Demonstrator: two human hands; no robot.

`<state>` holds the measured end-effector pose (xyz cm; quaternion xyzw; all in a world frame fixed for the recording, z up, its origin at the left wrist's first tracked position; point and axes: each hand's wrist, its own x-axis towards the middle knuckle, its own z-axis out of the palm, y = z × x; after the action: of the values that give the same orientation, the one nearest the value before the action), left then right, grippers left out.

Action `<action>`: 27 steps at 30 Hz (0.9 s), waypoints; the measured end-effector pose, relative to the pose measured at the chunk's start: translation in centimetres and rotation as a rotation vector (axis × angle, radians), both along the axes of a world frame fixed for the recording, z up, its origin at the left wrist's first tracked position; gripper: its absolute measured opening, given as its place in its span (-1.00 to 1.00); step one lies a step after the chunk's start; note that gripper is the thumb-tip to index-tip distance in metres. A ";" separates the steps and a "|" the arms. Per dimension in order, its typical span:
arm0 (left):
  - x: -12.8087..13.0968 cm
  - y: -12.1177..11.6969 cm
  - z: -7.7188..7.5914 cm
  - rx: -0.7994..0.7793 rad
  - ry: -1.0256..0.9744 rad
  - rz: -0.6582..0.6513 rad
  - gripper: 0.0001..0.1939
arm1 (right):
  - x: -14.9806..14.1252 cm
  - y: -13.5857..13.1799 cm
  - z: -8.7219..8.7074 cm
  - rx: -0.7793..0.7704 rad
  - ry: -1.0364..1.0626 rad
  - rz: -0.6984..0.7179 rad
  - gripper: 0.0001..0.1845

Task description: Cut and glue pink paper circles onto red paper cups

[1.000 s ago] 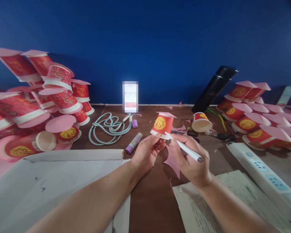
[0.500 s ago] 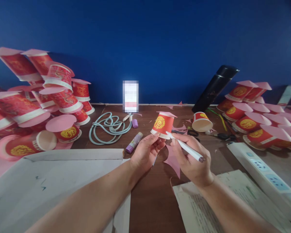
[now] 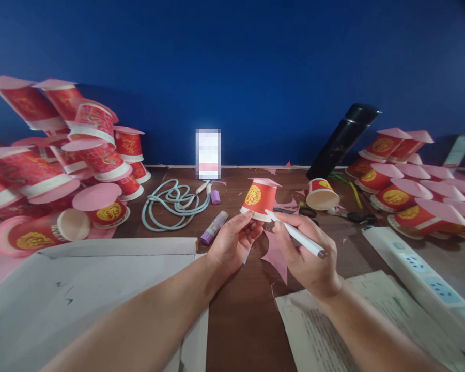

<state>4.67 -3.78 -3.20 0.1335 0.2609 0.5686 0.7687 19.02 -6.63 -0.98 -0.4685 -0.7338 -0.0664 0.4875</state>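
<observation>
Left hand (image 3: 230,245) gripped the inverted paper cup (image 3: 267,197), its gold medallion (image 3: 253,195) having turned slightly leftward; fresh cup surface apparently faced the white pen (image 3: 300,237) grasped in right hand (image 3: 313,253).

Pretty dim overall, ngl. The blue wall (image 3: 256,77) goes murky up top, near-black in the right corner. Brightest spot by far is the glowing screen (image 3: 208,155), blown out white and mosaicked into chunky blocks. Small glint on the black bottle (image 3: 339,144), soft shadows beneath the right-hand cup stack (image 3: 418,188). Wide-angle stretch hits both 2 sides: the left cup pile (image 3: 72,160) leans and goes mushy. The red cup (image 3: 266,198) mid-frame looks crispest; print on the papers (image 3: 387,297) smears.
</observation>
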 end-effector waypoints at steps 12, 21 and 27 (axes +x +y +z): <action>-0.1 0.1 0.0 -0.035 -0.031 -0.018 -0.90 | 0.0 0.0 0.1 0.007 -0.010 -0.010 -0.84; -0.2 0.2 0.4 -0.128 -0.041 -0.004 -0.93 | 0.0 -0.1 0.2 -0.005 -0.006 -0.009 -0.84; -0.3 0.3 0.6 -0.133 -0.060 0.000 -0.95 | 0.1 0.0 0.1 -0.011 0.008 0.001 -0.83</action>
<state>4.35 -3.47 -2.64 0.0650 0.2750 0.5535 0.7834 19.15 -6.61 -0.84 -0.4710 -0.7325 -0.0603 0.4877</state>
